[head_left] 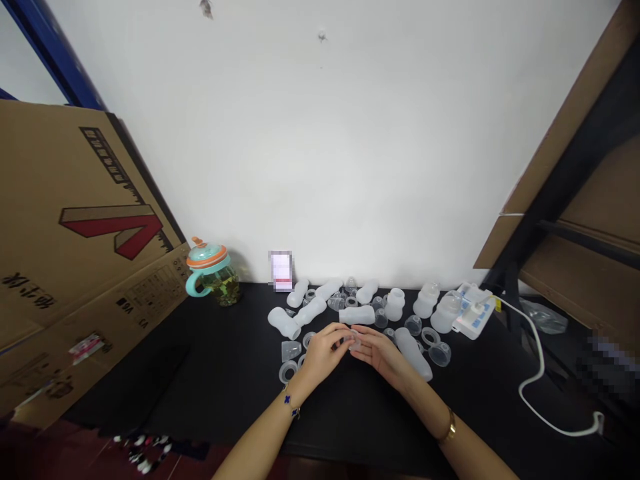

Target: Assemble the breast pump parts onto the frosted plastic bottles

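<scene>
My left hand [325,350] and my right hand [383,357] meet above the front of the black table. Between their fingertips is a small translucent piece [355,341], perhaps a bottle teat; the fingers partly cover it. My left fingers are closed on it, while the right fingers lie straighter against its other side. Frosted white baby bottles lie around and behind the hands, among them one bottle [414,355] right of my right hand. Clear caps [440,354] and ring collars [289,372] are scattered close by. Two bottles [447,312] at the right stand upright with clear caps on.
A glass teapot [223,283] with a turquoise lid stands at the back left, near a large cardboard box [75,233]. A blurred phone-like screen [281,271] leans on the wall. To the right are a white power strip [475,317] and its cable [541,360].
</scene>
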{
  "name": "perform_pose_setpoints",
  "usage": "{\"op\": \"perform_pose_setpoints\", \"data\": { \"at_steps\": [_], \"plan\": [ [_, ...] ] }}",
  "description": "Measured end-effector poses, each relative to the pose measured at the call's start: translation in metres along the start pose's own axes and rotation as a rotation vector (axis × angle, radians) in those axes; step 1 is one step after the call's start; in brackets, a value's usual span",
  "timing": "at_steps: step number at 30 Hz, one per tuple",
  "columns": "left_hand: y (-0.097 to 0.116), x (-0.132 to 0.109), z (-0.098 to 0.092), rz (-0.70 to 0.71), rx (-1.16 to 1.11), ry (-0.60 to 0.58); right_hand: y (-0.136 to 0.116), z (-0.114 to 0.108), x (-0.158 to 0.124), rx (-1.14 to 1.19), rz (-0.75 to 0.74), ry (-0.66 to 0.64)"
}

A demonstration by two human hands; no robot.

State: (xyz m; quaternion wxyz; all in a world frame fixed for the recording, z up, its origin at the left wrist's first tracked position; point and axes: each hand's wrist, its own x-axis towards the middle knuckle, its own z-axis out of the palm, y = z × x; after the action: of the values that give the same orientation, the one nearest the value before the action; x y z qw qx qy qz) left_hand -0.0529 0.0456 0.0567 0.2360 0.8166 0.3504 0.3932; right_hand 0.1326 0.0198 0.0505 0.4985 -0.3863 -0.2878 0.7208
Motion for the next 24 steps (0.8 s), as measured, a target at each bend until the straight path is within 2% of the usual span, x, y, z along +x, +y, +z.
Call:
{"op": "perform_pose_setpoints", "data": {
  "at_steps": [7, 24],
  "plan": [
    [-0.0018, -0.0009, 0.002, 0.047, -0.01, 0.02, -0.0011, 0.0006, 0.0001, 0.002, 0.006, 0.012],
    [-0.0029, -0.0003, 0.0024, 0.024, -0.052, 0.053, -0.0016, -0.0001, 0.0003, -0.007, 0.012, 0.002]
  ]
}}
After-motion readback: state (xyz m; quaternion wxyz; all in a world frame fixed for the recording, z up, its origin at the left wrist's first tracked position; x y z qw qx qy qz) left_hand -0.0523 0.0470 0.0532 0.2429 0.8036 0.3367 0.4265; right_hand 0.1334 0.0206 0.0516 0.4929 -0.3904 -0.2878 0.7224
